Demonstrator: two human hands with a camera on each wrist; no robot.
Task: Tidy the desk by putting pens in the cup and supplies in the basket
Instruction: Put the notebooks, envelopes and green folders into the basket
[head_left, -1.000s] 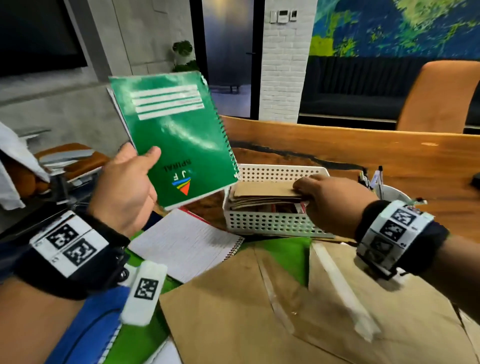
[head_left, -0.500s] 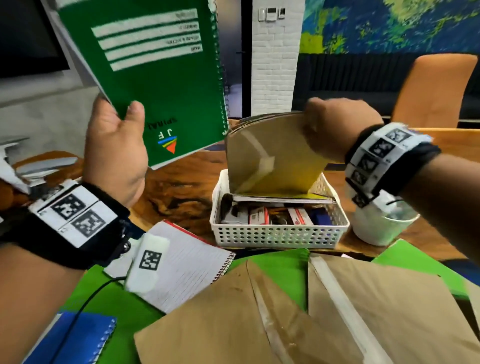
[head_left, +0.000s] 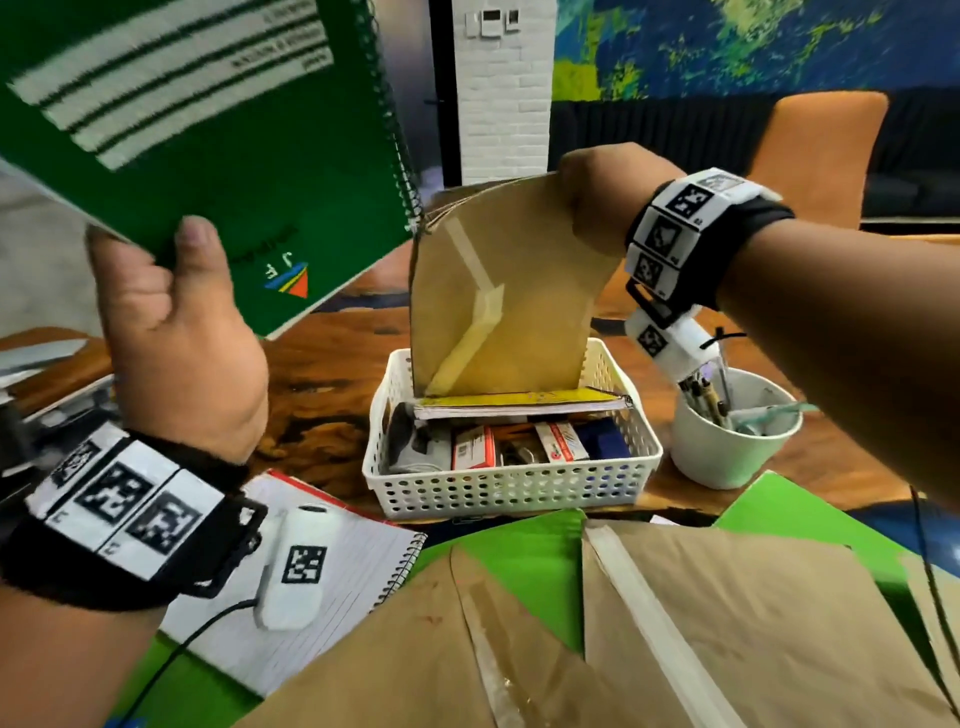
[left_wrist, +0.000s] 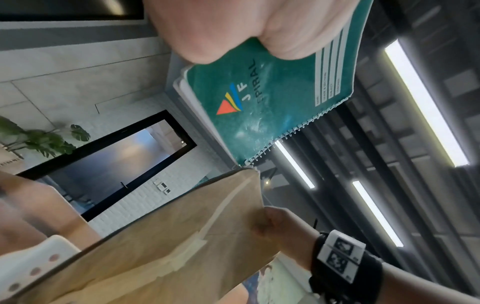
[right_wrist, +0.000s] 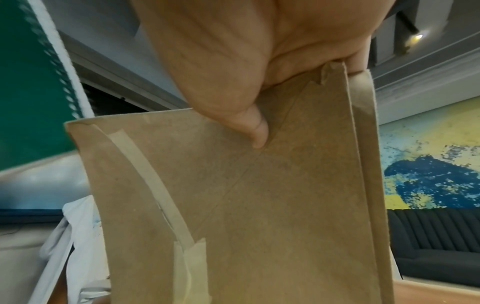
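My left hand (head_left: 176, 332) grips a green spiral notebook (head_left: 208, 135) by its lower corner, held high at the upper left; the same notebook (left_wrist: 275, 90) fills the left wrist view. My right hand (head_left: 597, 192) pinches the top edge of several brown envelopes (head_left: 498, 301), which stand upright in the white perforated basket (head_left: 514, 488). The thumb presses the envelopes (right_wrist: 246, 195) in the right wrist view. The basket holds a yellow-edged notebook (head_left: 519, 405) and small boxes (head_left: 472, 449). A white cup (head_left: 727, 447) with pens stands right of the basket.
An open lined notebook (head_left: 311, 577) lies on the wooden desk (head_left: 322, 395) near the front left. Large brown envelopes (head_left: 623, 634) over green folders (head_left: 524, 551) cover the front. An orange chair (head_left: 821, 156) stands behind the desk at the right.
My right hand has lifted the brown envelopes from flat on the basket to upright. My left hand has raised the green notebook higher and closer to the envelopes.
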